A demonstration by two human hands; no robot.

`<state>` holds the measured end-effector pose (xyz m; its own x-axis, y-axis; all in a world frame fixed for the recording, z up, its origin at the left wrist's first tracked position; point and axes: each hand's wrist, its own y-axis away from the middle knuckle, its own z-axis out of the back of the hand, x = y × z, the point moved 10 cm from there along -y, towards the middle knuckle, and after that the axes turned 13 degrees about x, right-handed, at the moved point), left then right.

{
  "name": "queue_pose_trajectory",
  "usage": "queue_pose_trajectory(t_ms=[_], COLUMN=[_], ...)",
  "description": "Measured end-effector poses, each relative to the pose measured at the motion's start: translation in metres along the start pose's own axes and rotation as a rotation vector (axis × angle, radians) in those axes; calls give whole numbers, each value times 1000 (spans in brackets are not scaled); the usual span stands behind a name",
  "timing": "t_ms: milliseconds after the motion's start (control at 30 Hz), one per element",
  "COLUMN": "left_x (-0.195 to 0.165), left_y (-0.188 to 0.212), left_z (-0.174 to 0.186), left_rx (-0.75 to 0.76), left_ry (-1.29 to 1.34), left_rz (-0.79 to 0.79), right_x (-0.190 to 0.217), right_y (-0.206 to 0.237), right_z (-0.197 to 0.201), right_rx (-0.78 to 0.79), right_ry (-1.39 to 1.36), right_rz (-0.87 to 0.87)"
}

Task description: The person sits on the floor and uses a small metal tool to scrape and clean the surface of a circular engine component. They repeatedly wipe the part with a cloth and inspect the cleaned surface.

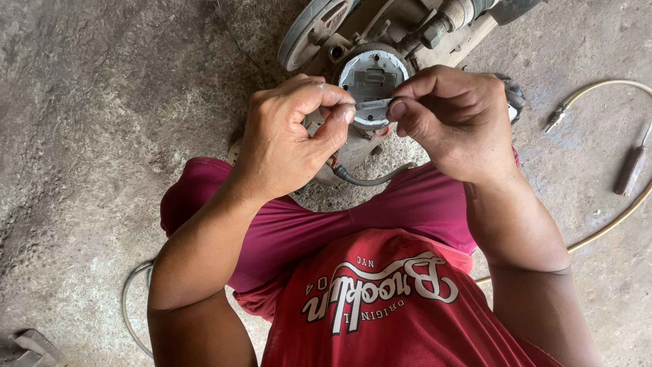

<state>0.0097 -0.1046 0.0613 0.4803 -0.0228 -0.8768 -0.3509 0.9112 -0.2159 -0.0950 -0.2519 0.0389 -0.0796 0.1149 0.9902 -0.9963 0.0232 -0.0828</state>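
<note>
i see both hands raised over the round grey housing (372, 80) of a small machine that sits on the concrete floor (102, 136). between them runs a thin pale strip (372, 103), its long axis lying left to right, nearly level. my left hand (288, 139) pinches the left end between thumb and forefinger, closed on it; my right hand (455, 119) pinches the right end the same way, also closed on it. so the strip spans the gap between the two pinches, with each hand at one end and neither clearly nearer its middle. the strip hangs just in front of the housing's open face; i cannot tell whether it touches it. a black cable (370, 180) curves out below the machine, near my lap. off to the right, well apart, a yellowish hose (611, 224) and a brown-handled tool (630, 170) lie on the floor
</note>
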Motion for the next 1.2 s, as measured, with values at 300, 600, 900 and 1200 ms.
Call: queue_pose_trajectory(t_ms=[300,600,900,1200], left_x=[-48,-81,-73,-22], left_y=[19,30,31,5], left_z=[-4,-15,-19,-4], left_rx=[-115,-166,-185,6], left_ry=[-711,-1020,-1059,-391], left_rz=[-454,-567,-588,-249], right_x=[-15,-4,3,80], right_y=[7,15,14,0], right_z=[-1,-1,-4,-20], right_rx=[-14,-36,-13,1], right_ry=[-269,-185,-225,701], right_rz=[-78,-46,3,353])
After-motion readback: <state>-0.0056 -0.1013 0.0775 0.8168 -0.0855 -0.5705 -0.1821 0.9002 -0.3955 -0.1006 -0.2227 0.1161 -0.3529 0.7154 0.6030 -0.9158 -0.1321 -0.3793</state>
